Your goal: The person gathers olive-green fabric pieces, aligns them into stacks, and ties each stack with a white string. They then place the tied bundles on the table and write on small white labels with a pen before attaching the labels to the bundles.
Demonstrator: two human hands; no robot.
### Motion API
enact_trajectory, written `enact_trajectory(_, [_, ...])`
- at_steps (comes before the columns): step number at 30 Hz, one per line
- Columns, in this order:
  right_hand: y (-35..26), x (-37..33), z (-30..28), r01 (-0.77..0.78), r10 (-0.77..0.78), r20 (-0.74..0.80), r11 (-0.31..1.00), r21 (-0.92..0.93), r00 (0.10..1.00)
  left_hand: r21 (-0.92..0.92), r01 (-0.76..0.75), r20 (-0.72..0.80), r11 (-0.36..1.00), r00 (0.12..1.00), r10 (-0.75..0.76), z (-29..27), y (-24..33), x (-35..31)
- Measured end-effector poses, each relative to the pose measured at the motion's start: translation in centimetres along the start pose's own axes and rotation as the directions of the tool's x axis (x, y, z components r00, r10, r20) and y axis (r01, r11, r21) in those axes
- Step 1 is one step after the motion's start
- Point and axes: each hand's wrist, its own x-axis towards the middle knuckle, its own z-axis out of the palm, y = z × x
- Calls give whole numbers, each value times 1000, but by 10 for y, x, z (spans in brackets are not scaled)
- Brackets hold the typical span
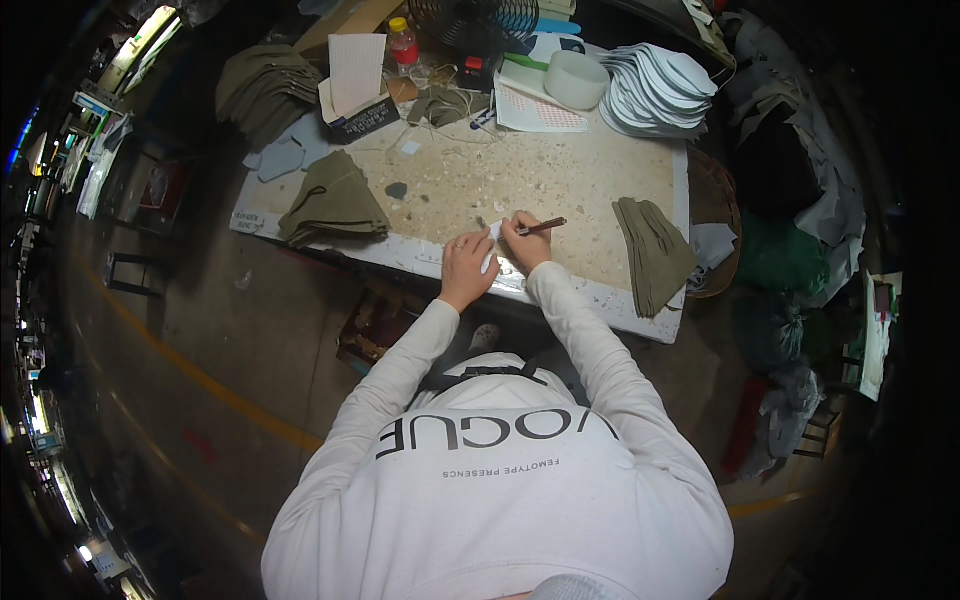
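Observation:
Near the front edge of the worktable, my two hands work close together. My right hand [526, 244] is closed round a slim dark brown pen [543, 227], which leans to the right with its tip hidden by the fingers. Beside it on the left, my left hand [467, 269] grips a small white piece [489, 262] between thumb and fingers. Part of this piece shows between the hands; the rest is covered. To the left lies a fanned stack of olive fabric pieces [334, 204], and to the right another olive stack [651, 256] overlaps the table's edge.
The worn table [560, 180] carries a tall pile of white cut pieces [655, 90], a roll of tape [577, 79], a box [361, 118], a red bottle with yellow cap [403, 42] and a fan [475, 20]. More olive pieces [265, 90] sit back left. A basket [722, 240] stands right.

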Motion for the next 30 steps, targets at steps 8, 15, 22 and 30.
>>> enact_trajectory(8, [-6, 1, -2, -79, 80, -35, 996, 34, 996, 20, 12, 22, 1000, 1000, -13, 0, 0, 0])
enact_trajectory(15, [-7, -3, -2, -12, 13, 29, 1000, -26, 999, 45, 15, 27, 999, 1000, -16, 3, -1, -1])
enact_trajectory(22, [-4, -1, -1, -81, 82, -13, 995, 64, 997, 36, 17, 12, 999, 1000, -17, 4, -1, -1])
enact_trajectory(30, [1, -1, 2, 43, -42, -63, 999, 7, 997, 36, 16, 15, 999, 1000, -16, 3, 0, 0])
